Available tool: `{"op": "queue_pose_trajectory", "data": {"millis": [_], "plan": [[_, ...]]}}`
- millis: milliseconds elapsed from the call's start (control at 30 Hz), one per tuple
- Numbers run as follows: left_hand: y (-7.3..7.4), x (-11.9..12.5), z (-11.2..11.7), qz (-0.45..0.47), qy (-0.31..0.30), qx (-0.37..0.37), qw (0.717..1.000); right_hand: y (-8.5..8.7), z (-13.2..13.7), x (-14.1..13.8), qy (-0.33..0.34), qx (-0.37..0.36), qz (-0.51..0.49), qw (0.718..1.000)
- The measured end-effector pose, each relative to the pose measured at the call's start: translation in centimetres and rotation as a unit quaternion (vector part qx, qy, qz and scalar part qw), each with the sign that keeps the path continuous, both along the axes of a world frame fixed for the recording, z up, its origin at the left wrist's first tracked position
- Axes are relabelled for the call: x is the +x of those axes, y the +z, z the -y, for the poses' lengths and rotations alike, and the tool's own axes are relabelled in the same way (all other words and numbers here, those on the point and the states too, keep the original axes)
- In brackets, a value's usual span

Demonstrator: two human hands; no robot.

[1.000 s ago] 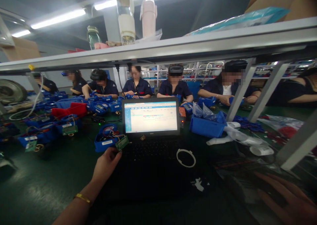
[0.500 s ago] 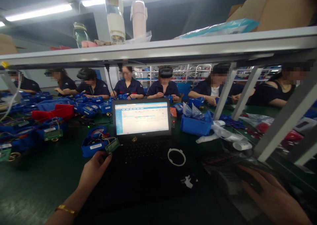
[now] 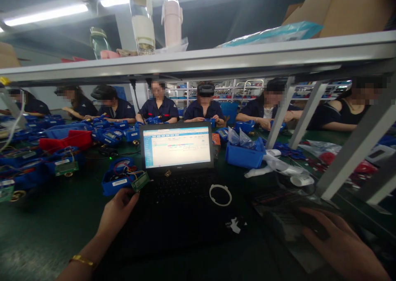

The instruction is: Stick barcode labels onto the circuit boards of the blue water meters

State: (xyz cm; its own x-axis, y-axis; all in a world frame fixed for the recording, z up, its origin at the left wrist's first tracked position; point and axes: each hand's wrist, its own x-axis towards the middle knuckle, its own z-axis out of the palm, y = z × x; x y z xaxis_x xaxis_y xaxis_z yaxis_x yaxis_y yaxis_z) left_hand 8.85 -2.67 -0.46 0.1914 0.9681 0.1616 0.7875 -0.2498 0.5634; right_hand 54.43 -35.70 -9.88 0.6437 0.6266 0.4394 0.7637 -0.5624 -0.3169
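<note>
My left hand (image 3: 117,211) reaches forward on the green bench, its fingertips closed on the small green circuit board (image 3: 140,181) wired to a blue meter unit (image 3: 119,177). My right hand (image 3: 337,242) lies at the lower right with fingers spread flat over a dark mouse (image 3: 309,223) on a shiny pad. Between the hands stands an open black laptop (image 3: 177,149) with a lit screen. A white plastic ring (image 3: 220,194) lies on the laptop's keyboard deck.
Several blue meter units with green boards (image 3: 64,165) crowd the left of the bench, beside a red tray (image 3: 69,140). A blue bin (image 3: 244,155) and white bags sit right of the laptop. Slanted metal struts (image 3: 349,157) hold a shelf with bottles overhead. Several people work opposite.
The view has swung a little to the right since a second ago. My left hand stays on the green board and my right hand stays over the mouse.
</note>
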Motion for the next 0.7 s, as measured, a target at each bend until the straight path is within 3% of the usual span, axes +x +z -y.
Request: {"op": "queue_pose_trajectory", "data": {"millis": [700], "plan": [[0.26, 0.09, 0.17, -0.001, 0.004, -0.005, 1.000, -0.57, 0.10, 0.57, 0.001, -0.009, 0.004, 1.000]]}}
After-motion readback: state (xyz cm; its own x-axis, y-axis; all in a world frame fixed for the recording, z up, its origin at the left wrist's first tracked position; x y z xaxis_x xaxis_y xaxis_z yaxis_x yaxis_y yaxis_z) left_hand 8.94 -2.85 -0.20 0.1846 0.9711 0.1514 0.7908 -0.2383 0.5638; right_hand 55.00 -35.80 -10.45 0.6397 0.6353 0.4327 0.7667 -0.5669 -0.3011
